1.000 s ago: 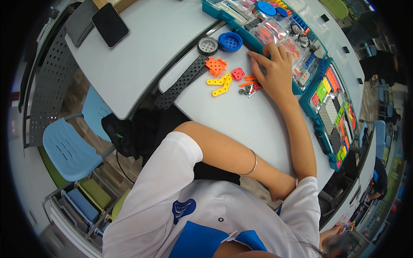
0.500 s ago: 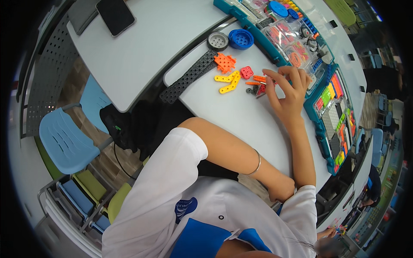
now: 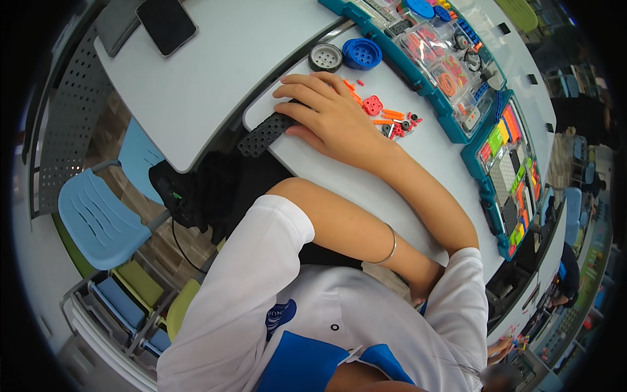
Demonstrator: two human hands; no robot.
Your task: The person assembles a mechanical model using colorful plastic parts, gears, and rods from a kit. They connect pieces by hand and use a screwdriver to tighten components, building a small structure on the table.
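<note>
My right hand [image 3: 333, 121] spreads over a dark grey perforated building strip [image 3: 262, 136], its fingers apart and the thumb near the strip's edge. Whether it touches the strip cannot be made out. Beyond the knuckles an orange building piece [image 3: 356, 97] is mostly covered, and the yellow angled pieces are hidden. Beside the hand lie a pinkish-red square block [image 3: 372, 105], orange pins [image 3: 392, 114] and a loose pile of small red and dark pins [image 3: 400, 129]. My left hand [image 3: 426, 282], below a silver bangle [image 3: 392, 243], is tucked by my right elbow with its fingers hidden.
A grey wheel [image 3: 325, 57] and a blue wheel [image 3: 362, 53] stand at the table's far side. An open teal parts case [image 3: 392, 55] and a teal tray [image 3: 480, 189] line the right. A phone [image 3: 166, 26] lies on the neighbouring table; blue chairs [image 3: 98, 215] stand left.
My right hand has moved left from the small pins to above the grey strip, covering the yellow pieces. More loose red pins now show on the table. My left hand stays by the elbow.
</note>
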